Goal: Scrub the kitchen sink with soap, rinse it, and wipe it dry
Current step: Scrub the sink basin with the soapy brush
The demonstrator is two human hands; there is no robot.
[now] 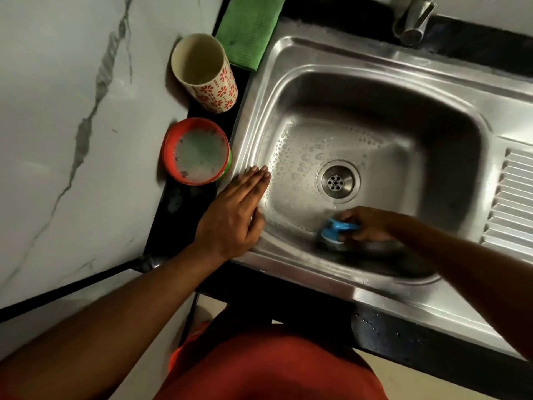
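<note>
Blue scrubber (334,228), blurred, half hidden under right hand (369,223).

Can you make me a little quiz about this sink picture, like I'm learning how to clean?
1. True or false: the left hand lies flat on the sink rim.
2. What does the right hand grip down in the basin? A) a green cloth B) a blue scrubber C) a flowered cup
3. Fill in the blank: the red tub beside the sink holds ____ water.

Key: 1 true; 2 B; 3 soapy.
</note>
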